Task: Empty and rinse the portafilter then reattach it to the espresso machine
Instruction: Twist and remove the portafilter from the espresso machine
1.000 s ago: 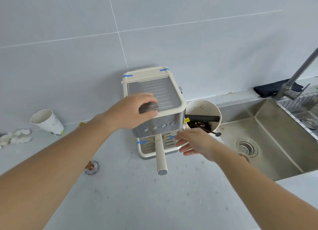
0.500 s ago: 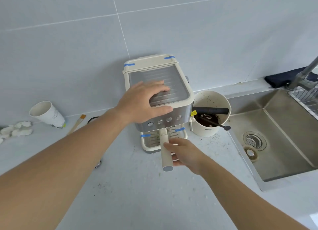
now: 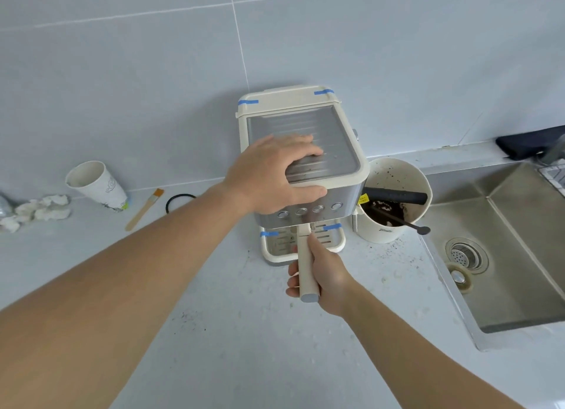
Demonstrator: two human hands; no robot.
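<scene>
A cream and steel espresso machine [image 3: 333,133] stands on the counter against the tiled wall. My left hand [image 3: 272,173] lies flat on its ribbed top, thumb over the front edge above the buttons. The portafilter [image 3: 306,274] sits under the machine's front, and its cream handle points toward me. My right hand [image 3: 324,274] is wrapped around that handle. The portafilter's basket is hidden under the machine. Just right of the machine stands a cream knock bin [image 3: 394,234] with a black bar, coffee grounds and a dark spoon in it.
A steel sink [image 3: 519,225] with a drain strainer [image 3: 466,254] lies at the right. A paper cup [image 3: 97,185], crumpled tissue [image 3: 39,208], a small brush [image 3: 145,208] and a black ring [image 3: 179,200] sit at the left. Coffee specks dot the counter [image 3: 244,347].
My right hand moved from beside the machine to the portafilter handle and closed around it. My left hand stayed on the machine's top. The view shifted down and left.
</scene>
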